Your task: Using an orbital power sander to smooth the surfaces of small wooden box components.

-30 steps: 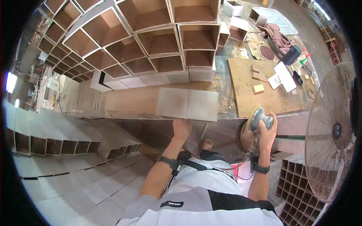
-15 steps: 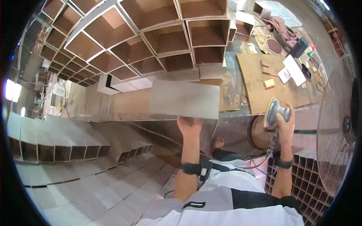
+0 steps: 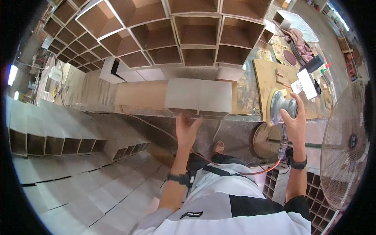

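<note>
Two pale grey boxes, a left one and a right one, lie side by side along the front edge of the workbench. Just below the left box is my left hand, apart from it and holding nothing, its thumb spread and its fingertips blurred. My right hand grips a round air sander from above, its yellowish pad turned on edge toward the left. From the sander a reddish air hose runs down and back across my waist.
Stacked open-fronted boxes rise behind the bench. More grey boxes fill the left side. A board with small wooden blocks lies on the bench at right, near a phone. A caged fan stands far right.
My left hand has let go of a grey box, now down on the bench edge, and drawn back to the left. The sander in my right hand has moved slightly up and left.
</note>
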The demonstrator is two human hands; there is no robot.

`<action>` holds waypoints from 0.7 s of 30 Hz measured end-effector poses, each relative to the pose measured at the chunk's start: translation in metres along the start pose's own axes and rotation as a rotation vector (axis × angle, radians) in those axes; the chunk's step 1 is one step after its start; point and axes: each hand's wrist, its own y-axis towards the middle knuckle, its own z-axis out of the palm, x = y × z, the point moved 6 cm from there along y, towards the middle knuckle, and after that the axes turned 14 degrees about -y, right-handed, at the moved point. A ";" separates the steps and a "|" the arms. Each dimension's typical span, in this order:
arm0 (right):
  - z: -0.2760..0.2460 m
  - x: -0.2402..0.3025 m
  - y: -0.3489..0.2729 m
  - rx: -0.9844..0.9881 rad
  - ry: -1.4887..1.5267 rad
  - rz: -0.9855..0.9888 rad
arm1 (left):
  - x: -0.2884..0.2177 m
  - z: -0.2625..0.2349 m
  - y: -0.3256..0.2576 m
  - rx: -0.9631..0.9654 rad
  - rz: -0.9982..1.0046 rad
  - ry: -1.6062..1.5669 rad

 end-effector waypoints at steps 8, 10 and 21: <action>0.028 0.099 0.019 0.093 -0.198 -0.382 | -0.009 0.043 0.038 0.156 0.248 0.597; 0.041 0.121 0.020 0.173 -0.235 -0.380 | -0.008 0.048 0.024 0.170 0.343 0.584; 0.195 0.203 -0.016 0.625 -0.393 -0.726 | -0.015 0.050 0.012 0.077 0.607 0.349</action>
